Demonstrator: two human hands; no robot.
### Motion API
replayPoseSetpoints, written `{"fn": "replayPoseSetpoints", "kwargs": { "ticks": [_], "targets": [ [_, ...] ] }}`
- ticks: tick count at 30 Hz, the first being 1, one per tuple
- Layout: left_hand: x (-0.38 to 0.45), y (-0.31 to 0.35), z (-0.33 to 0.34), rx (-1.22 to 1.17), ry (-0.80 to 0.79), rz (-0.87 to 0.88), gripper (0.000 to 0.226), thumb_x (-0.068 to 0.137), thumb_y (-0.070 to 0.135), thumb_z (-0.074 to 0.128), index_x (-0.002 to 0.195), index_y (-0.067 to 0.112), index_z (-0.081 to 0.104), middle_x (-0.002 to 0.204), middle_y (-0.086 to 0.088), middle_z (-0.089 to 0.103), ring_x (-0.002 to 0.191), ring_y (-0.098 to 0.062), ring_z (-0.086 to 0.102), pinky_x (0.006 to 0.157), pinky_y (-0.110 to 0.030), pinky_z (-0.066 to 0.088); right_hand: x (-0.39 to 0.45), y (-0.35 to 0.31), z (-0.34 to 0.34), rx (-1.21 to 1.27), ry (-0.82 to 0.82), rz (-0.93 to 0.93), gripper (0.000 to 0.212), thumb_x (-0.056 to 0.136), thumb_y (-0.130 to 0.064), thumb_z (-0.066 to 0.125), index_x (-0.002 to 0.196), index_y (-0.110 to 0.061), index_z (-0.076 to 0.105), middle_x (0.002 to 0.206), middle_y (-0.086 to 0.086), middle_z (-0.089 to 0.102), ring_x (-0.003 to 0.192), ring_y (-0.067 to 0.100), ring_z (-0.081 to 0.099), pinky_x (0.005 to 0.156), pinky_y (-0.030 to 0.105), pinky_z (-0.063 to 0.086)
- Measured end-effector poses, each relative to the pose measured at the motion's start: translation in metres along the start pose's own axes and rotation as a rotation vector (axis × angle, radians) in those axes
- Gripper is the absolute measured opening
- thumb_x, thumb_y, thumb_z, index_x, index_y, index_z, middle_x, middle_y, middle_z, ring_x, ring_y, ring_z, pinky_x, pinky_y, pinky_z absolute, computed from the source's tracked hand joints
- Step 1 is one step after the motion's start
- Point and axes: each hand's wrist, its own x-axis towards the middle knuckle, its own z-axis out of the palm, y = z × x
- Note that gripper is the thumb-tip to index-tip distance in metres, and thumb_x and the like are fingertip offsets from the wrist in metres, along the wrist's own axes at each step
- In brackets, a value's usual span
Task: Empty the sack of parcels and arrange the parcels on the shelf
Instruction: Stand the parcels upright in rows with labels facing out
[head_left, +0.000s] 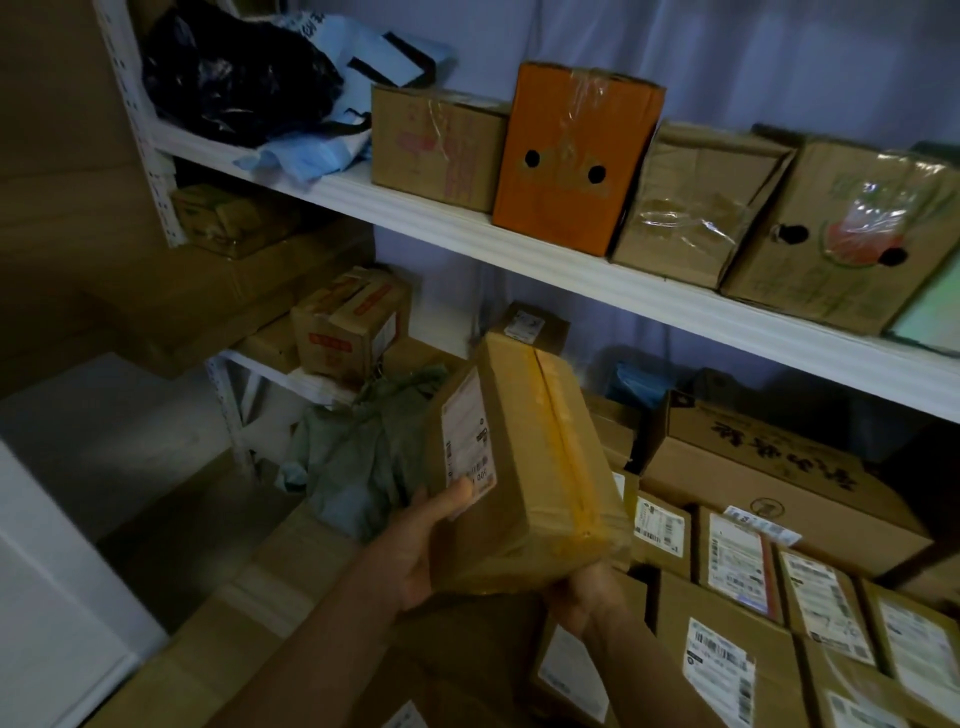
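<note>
I hold a brown cardboard parcel (524, 457) sealed with yellow tape, a white label on its left face, in front of the lower shelf level. My left hand (426, 540) grips its lower left side, thumb across the label. My right hand (587, 597) grips its near bottom corner from below. A grey-green sack (363, 447) lies crumpled behind and to the left of the parcel. The white shelf board (571, 270) runs above. Several labelled parcels (737, 561) stand packed together at the lower right.
On the upper shelf stand an orange box (571, 161), brown cartons (436, 145) and a black bag (234, 78) on a blue bag. A large carton (769, 483) sits behind the labelled parcels. A small rack with a box (348, 327) stands at left, beside a white surface (47, 597).
</note>
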Motion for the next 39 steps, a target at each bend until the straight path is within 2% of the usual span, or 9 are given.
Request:
{"fn": "replayPoseSetpoints", "kwargs": {
  "ticks": [4, 7, 11, 15, 22, 27, 30, 35, 39],
  "targets": [
    [-0.005, -0.001, -0.001, -0.063, 0.024, 0.064, 0.097, 0.047, 0.024, 0.09, 0.135, 0.017, 0.048, 0.129, -0.02, 0.058, 0.12, -0.04, 0.054, 0.096, -0.059, 0.046, -0.002, -0.014, -0.005, -0.137, 0.084, -0.02, 0.026, 0.095, 0.0, 0.045, 0.072, -0.008, 0.051, 0.072, 0.01, 0.054, 0.065, 0.02, 0.053, 0.046, 0.025, 0.052],
    [-0.008, 0.012, 0.003, -0.099, 0.028, 0.145, 0.083, 0.058, 0.021, 0.082, 0.134, 0.021, 0.047, 0.118, -0.016, 0.063, 0.111, -0.039, 0.059, 0.078, -0.052, 0.056, -0.002, -0.044, -0.008, -0.185, -0.031, -0.101, 0.018, 0.093, -0.027, 0.053, 0.088, -0.011, 0.061, 0.091, 0.014, 0.065, 0.08, 0.026, 0.063, 0.071, 0.036, 0.056],
    [-0.005, 0.038, 0.009, -0.019, 0.049, 0.234, 0.09, 0.056, 0.019, 0.085, 0.133, 0.033, 0.041, 0.129, -0.012, 0.058, 0.118, -0.038, 0.056, 0.088, -0.055, 0.051, -0.014, -0.088, 0.003, -0.419, -0.163, -0.203, 0.082, 0.045, -0.081, 0.068, 0.108, -0.03, 0.065, 0.116, 0.007, 0.068, 0.107, 0.027, 0.062, 0.092, 0.048, 0.048],
    [0.005, 0.053, 0.011, 0.117, 0.143, 0.273, 0.081, 0.062, 0.016, 0.08, 0.135, 0.018, 0.045, 0.128, -0.011, 0.061, 0.113, -0.034, 0.061, 0.086, -0.052, 0.053, -0.005, -0.105, 0.008, -0.578, -0.073, -0.32, 0.086, 0.058, -0.053, 0.073, 0.135, -0.03, 0.045, 0.133, 0.004, 0.051, 0.115, 0.026, 0.053, 0.094, 0.05, 0.048],
    [0.02, 0.033, 0.021, 0.413, 0.362, 0.309, 0.063, 0.076, 0.018, 0.075, 0.13, 0.027, 0.046, 0.125, -0.003, 0.06, 0.109, -0.028, 0.06, 0.096, -0.054, 0.048, 0.004, -0.085, 0.007, -0.59, -0.282, 0.021, 0.135, 0.021, -0.076, 0.08, 0.142, -0.038, 0.032, 0.127, 0.003, 0.053, 0.113, 0.027, 0.055, 0.082, 0.045, 0.056],
    [0.04, 0.026, 0.012, 0.541, 0.343, 0.32, 0.046, 0.09, 0.03, 0.059, 0.134, 0.029, 0.046, 0.124, 0.001, 0.056, 0.108, -0.019, 0.057, 0.089, -0.039, 0.051, 0.019, -0.068, -0.005, -0.401, -0.203, 0.043, 0.086, 0.057, -0.04, 0.075, 0.136, -0.03, 0.041, 0.115, 0.008, 0.062, 0.097, 0.026, 0.062, 0.053, 0.033, 0.055],
    [0.057, 0.013, -0.017, 0.929, 0.481, 0.254, 0.042, 0.093, 0.028, 0.055, 0.135, 0.023, 0.047, 0.138, -0.006, 0.05, 0.121, -0.024, 0.051, 0.101, -0.04, 0.045, 0.032, -0.06, -0.031, -0.336, -0.166, 0.003, 0.1, 0.046, -0.043, 0.08, 0.137, -0.022, 0.043, 0.122, 0.013, 0.063, 0.104, 0.031, 0.063, 0.061, 0.036, 0.057],
    [0.069, -0.025, -0.066, 1.789, 0.281, -0.059, 0.126, 0.056, 0.067, 0.075, 0.152, 0.029, 0.002, 0.159, -0.007, -0.007, 0.147, -0.032, -0.007, 0.119, -0.051, 0.005, 0.044, -0.049, -0.055, -0.237, -0.162, -0.038, 0.109, 0.035, -0.041, 0.088, 0.133, -0.014, 0.049, 0.117, 0.015, 0.068, 0.097, 0.029, 0.068, 0.064, 0.035, 0.057],
    [0.078, -0.033, -0.084, 2.012, 0.273, -0.099, 0.12, 0.066, 0.07, 0.065, 0.151, 0.026, -0.007, 0.157, -0.013, -0.019, 0.145, -0.037, -0.016, 0.114, -0.058, -0.004, 0.047, -0.041, -0.064, -0.205, -0.157, -0.034, 0.115, 0.029, -0.044, 0.091, 0.131, -0.013, 0.05, 0.119, 0.017, 0.067, 0.102, 0.032, 0.066, 0.072, 0.04, 0.055]
  ]
}}
